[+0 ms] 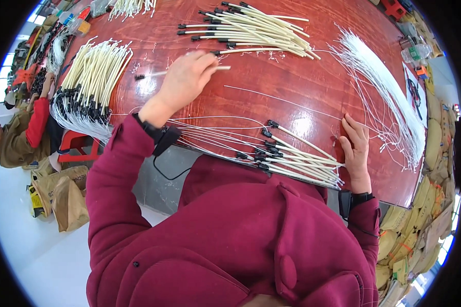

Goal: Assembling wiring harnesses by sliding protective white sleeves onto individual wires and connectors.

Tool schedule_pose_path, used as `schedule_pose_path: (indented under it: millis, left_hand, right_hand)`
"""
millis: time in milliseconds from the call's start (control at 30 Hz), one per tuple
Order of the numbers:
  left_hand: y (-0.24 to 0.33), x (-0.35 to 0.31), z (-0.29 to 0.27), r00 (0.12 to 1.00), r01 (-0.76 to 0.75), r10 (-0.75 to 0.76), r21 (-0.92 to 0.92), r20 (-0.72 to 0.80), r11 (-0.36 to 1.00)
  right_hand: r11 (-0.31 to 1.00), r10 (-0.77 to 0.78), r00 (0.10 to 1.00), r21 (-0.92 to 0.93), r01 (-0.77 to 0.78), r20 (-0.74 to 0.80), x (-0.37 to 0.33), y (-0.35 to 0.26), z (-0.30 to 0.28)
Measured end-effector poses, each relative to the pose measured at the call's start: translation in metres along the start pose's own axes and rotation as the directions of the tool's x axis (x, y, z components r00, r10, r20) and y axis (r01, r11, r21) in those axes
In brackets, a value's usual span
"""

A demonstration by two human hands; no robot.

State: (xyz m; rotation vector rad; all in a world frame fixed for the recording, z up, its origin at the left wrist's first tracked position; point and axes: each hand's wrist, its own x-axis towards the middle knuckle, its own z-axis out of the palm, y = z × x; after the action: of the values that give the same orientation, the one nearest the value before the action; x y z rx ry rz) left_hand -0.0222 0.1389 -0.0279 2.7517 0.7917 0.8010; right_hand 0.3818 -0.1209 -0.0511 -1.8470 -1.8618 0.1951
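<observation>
My left hand (187, 79), smeared by motion, is raised over the table's middle left. Its curled fingers are around a cream rod (219, 68) whose black tip points left; the rod's middle is hidden. On the right, my right hand (356, 146) rests at the tabletop with its fingertips on a thin white wire (281, 101). That wire stretches left across the red wood. Between my arms, along the near edge, lies a bunch of cream rods (307, 166) with black ends and white wires trailing left.
Loose cream rods (256, 28) are piled at the red table's (287, 71) far side. A sheaf of white wires (389, 92) lies right. Wired rods (97, 66) are stacked left. A person (23, 123) sits beyond a red stool (77, 143). Paper bags (69, 202) stand on the floor.
</observation>
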Motion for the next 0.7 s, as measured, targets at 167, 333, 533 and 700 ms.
schedule_pose_path:
  millis: [167,333,533,700]
  left_hand:
    - [0.007,-0.035,0.000,0.971,0.215,-0.203,-0.088,0.125,0.973]
    - [0.007,-0.039,-0.002,0.972,0.198,-0.182,-0.103,0.147,0.975]
    - [0.007,-0.042,-0.002,0.976,0.199,-0.185,-0.123,0.114,0.972]
    - [0.006,-0.042,0.000,0.977,0.199,-0.186,-0.129,0.104,0.971]
  right_hand:
    - [1.000,-0.005,1.000,0.018,0.005,0.003,-0.001,0.006,-0.001]
    - [1.000,0.005,1.000,0.022,-0.006,0.005,-0.003,-0.002,0.005]
    - [0.999,0.024,1.000,0.023,-0.025,0.012,-0.003,-0.008,0.008]
    - [0.999,0.026,1.000,0.025,-0.026,0.014,-0.003,-0.006,0.008]
